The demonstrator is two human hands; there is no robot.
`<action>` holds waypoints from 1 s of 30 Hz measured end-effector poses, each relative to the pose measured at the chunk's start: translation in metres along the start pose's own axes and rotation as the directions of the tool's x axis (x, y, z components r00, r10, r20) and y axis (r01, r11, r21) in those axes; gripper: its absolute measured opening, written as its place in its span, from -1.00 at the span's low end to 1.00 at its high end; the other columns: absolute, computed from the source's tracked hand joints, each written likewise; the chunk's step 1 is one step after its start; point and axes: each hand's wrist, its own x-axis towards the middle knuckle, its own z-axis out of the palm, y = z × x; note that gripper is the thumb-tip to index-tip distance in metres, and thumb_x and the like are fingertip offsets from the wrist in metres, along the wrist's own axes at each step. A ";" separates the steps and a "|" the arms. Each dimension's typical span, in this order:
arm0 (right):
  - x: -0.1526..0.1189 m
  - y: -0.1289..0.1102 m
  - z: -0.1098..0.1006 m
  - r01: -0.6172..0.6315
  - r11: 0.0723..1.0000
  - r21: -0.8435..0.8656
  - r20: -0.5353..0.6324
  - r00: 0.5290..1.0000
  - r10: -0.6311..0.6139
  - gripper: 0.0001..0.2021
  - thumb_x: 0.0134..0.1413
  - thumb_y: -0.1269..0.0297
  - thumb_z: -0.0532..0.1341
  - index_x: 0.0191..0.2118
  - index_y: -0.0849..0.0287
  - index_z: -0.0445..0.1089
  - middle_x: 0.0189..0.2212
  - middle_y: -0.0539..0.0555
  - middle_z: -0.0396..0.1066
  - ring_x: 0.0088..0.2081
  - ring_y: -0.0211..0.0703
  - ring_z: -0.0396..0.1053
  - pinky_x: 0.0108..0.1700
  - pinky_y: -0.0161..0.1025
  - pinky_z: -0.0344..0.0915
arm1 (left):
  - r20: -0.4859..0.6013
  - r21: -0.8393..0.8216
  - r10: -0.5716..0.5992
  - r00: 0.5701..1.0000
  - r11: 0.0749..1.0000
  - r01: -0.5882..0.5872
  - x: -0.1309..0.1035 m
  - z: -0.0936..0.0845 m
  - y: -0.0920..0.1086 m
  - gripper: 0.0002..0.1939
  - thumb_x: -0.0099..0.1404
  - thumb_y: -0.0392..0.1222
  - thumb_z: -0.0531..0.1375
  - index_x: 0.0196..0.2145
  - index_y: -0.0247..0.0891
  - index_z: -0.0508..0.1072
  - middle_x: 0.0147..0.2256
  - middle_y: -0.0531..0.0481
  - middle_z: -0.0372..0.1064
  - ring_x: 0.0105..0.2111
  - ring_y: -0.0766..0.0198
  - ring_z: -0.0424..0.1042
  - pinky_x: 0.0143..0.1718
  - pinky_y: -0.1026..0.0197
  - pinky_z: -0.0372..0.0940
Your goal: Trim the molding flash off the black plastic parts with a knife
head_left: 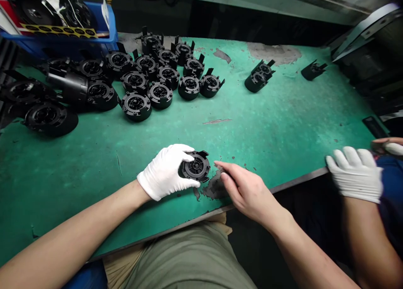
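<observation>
My left hand (166,171), in a white glove, is closed around a round black plastic housing (197,166). The housing rests on or just above the green bench, its ribbed, ringed face up and short tabs at its rim. Just to its right is my bare right hand (245,188), apart from the housing. Its thumb and index finger are drawn close together and the other fingers are curled under. Whatever they may hold is too small or too hidden to name.
Several similar black housings (136,106) stand grouped at the back left, before a blue bin (113,33). Two more housings (256,81) stand together further right, and another single housing (313,71) beyond. A co-worker's gloved hand (355,171) rests at the bench's front edge (299,180).
</observation>
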 end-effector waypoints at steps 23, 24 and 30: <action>-0.003 -0.036 0.021 0.018 0.831 -0.556 0.116 0.992 0.056 -0.85 0.45 0.41 0.15 -0.01 0.25 0.46 -0.42 -0.01 0.38 -0.48 -0.17 0.38 -0.45 -0.13 0.03 | -0.034 0.039 0.013 0.999 0.999 -0.011 0.001 0.000 0.003 -0.32 0.01 0.14 0.62 -0.01 -0.17 0.56 0.04 -0.24 0.57 -0.01 -0.15 0.61 0.02 -0.20 0.55; -0.004 -0.036 0.021 0.017 0.831 -0.556 0.118 0.991 0.059 -0.85 0.44 0.41 0.16 -0.01 0.24 0.45 -0.42 -0.01 0.38 -0.48 -0.17 0.38 -0.45 -0.13 0.02 | -0.035 0.043 0.014 0.999 0.999 -0.012 0.001 0.001 0.003 -0.32 0.01 0.14 0.62 0.00 -0.17 0.56 0.04 -0.24 0.57 -0.01 -0.15 0.61 0.02 -0.20 0.55; -0.005 -0.035 0.023 0.013 0.841 -0.541 0.121 0.991 0.063 -0.82 0.48 0.40 0.11 -0.01 0.24 0.45 -0.42 -0.01 0.39 -0.49 -0.19 0.34 -0.44 -0.15 -0.01 | -0.030 0.040 0.015 0.999 0.999 -0.014 0.001 0.002 0.001 -0.32 0.03 0.16 0.61 0.02 -0.16 0.55 0.06 -0.23 0.56 0.01 -0.14 0.60 0.04 -0.19 0.54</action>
